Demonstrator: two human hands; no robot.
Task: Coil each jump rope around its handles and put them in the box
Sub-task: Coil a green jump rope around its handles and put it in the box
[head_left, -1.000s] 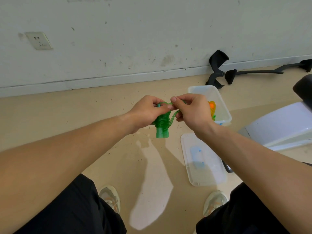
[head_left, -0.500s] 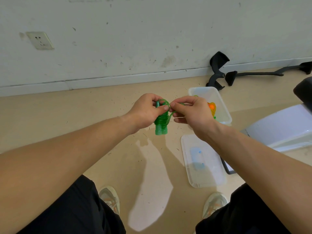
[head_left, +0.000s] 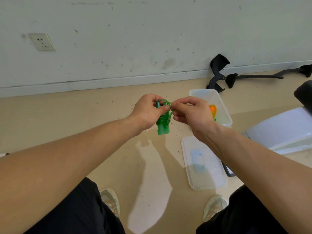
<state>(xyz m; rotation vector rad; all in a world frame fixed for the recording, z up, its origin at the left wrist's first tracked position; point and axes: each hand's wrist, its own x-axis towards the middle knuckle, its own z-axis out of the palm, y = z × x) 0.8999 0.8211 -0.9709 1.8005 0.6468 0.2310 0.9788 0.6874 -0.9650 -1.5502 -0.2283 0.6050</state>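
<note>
Green translucent plastic jump rope, coiled round its paired handles, is being gripped upright by left hand; right hand is pinching its loose loop, near clear plastic box.

Holds both bare forearms stretched forward and converging, wraps the left grip round the upright coiled green jump rope with thumb pressed across it, and pinches a cord loop in the right grip between thumb and forefinger.
</note>
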